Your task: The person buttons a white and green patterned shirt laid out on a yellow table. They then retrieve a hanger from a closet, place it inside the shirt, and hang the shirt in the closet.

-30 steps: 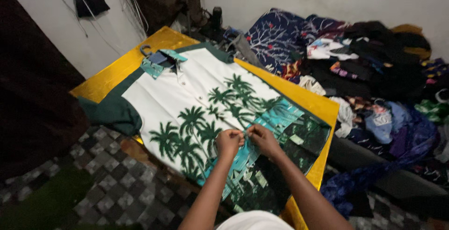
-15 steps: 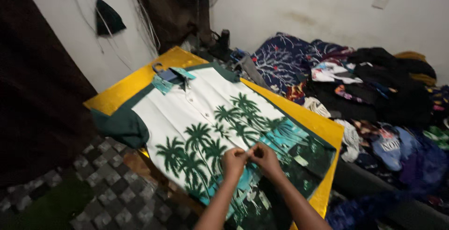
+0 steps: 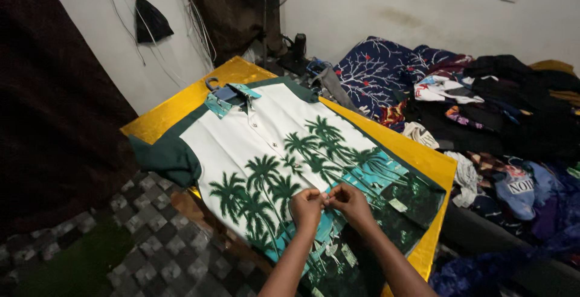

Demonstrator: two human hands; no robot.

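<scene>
Here both hands' fingers (image 3: 322, 198) pinch together on the palm-print shirt's (image 3: 272, 152) front placket.

A short-sleeved button-front shirt of white cloth printed with dark green palm trees (image 3: 284, 152) lies spread flat, front up, on a yellow worktop (image 3: 181, 106), its turquoise-lined collar toward the far corner and its hem toward the near edge. The sleeves and side panels are plain dark green — the near sleeve droops over the worktop's edge. Toward the hem the print turns to turquoise and deep green bands. The upper placket is closed with small buttons; near the hem, both front edges are pinched together at the centre line.
</scene>
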